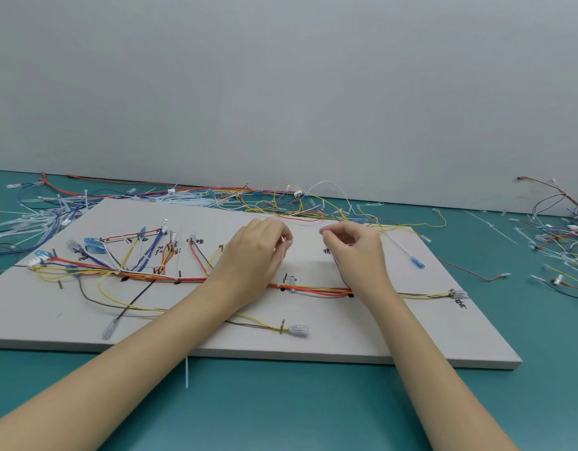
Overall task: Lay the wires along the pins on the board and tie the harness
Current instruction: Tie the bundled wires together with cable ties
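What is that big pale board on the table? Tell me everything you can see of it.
The board is a flat, thick, light grey rectangular panel, lying skewed on the teal table. Short dark pins stand in it, with black handwritten marks beside some. Coloured wires, orange, yellow, blue, brown and white, run along the pins in a bundle and branch off to clear and blue connectors. Both forearms cross its near edge; the left hand and right hand work above its middle.
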`<state>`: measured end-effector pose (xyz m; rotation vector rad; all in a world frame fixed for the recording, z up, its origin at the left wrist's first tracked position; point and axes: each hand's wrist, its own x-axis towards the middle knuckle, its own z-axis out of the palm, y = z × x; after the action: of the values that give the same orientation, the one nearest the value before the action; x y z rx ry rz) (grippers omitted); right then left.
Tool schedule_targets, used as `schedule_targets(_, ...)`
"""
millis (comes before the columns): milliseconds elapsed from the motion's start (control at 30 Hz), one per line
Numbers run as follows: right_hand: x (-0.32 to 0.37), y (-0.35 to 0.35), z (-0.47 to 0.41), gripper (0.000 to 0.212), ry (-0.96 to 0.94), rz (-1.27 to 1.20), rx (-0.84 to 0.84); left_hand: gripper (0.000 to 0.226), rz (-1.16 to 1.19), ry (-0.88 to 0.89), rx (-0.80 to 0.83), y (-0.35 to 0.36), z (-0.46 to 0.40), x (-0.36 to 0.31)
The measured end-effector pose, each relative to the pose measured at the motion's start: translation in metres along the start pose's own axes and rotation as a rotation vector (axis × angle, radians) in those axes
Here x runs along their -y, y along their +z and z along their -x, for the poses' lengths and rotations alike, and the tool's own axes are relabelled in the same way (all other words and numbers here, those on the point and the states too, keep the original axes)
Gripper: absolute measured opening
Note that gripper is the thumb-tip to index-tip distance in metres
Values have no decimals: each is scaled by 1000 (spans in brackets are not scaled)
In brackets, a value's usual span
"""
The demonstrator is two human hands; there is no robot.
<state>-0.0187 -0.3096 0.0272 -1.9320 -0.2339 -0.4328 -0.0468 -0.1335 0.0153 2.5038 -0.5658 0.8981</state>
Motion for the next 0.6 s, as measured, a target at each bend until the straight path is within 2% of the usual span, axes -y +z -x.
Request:
schedule_targets(233,9,14,9,12,28,-164,101,5,79,12,-11,2,2,0)
schedule_targets(333,4,14,18,11,0,-148,149,5,104,-4,-2,3,2,1)
schedule_targets(600,-4,19,28,12,-18,-200,113,7,53,-8,-11,5,3,0)
